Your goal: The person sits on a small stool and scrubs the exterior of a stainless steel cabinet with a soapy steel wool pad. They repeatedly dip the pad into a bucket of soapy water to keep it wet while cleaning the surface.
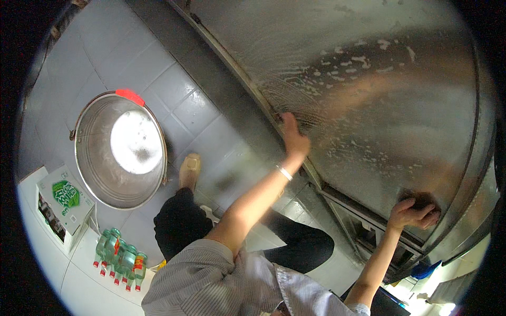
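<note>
A large stainless steel panel (379, 126), wet and streaked with white foam, fills the upper right. My left hand (296, 136) is at the panel's left edge, blurred, with a light bracelet (284, 172) on the wrist. Whether it holds anything is hidden. Lower down, my right hand (415, 215) rests with curled fingers against the panel near its bottom corner. A dark patch shows behind those fingers; I cannot tell whether it is a held pad or a reflection. Both arms reflect dimly in the metal.
A metal bucket (89, 158) with a red grip and foamy liquid stands on the tiled floor (158, 79). Glass bottles (128, 262) with red caps and a green-and-white carton (65, 197) are at lower left. My shoe (190, 170) is beside the bucket. A dark frame opening (367, 233) lies below the panel.
</note>
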### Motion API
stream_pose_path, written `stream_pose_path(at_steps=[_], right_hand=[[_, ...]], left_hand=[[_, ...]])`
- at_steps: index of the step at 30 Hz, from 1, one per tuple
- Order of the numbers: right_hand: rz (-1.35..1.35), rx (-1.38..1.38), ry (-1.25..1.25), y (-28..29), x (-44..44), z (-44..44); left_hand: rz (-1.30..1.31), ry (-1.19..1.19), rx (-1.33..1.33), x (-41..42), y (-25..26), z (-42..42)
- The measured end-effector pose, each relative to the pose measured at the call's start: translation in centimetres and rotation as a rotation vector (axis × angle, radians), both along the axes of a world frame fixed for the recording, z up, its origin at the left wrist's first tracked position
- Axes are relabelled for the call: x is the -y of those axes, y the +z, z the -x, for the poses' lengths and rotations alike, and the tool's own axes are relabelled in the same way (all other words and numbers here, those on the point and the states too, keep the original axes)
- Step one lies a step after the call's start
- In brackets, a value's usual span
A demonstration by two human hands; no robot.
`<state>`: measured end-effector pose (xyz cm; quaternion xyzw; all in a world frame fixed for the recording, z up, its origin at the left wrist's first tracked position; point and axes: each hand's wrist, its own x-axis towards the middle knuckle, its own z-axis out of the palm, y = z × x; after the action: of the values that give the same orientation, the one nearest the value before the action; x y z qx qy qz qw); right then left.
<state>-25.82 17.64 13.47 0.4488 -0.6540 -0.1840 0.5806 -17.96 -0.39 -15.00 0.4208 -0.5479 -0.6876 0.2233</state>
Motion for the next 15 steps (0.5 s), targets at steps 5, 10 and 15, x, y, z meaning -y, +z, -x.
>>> stream_pose_path(at_steps=[5, 10, 15], right_hand=[[0.015, 0.018, -0.009, -0.4, 0.5, -1.1], [0.000, 0.014, 0.024, 0.1, 0.1, -0.4], [0.033, 0.001, 0.048, -0.3, 0.1, 0.0]], left_hand=[[0.271, 0.098, -0.296, -3.2, 9.4, -1.0], [-0.030, 0.135, -0.015, -0.8, -0.4, 0.7], [-0.015, -0.009, 0.015, -3.3, 1.4, -0.1]])
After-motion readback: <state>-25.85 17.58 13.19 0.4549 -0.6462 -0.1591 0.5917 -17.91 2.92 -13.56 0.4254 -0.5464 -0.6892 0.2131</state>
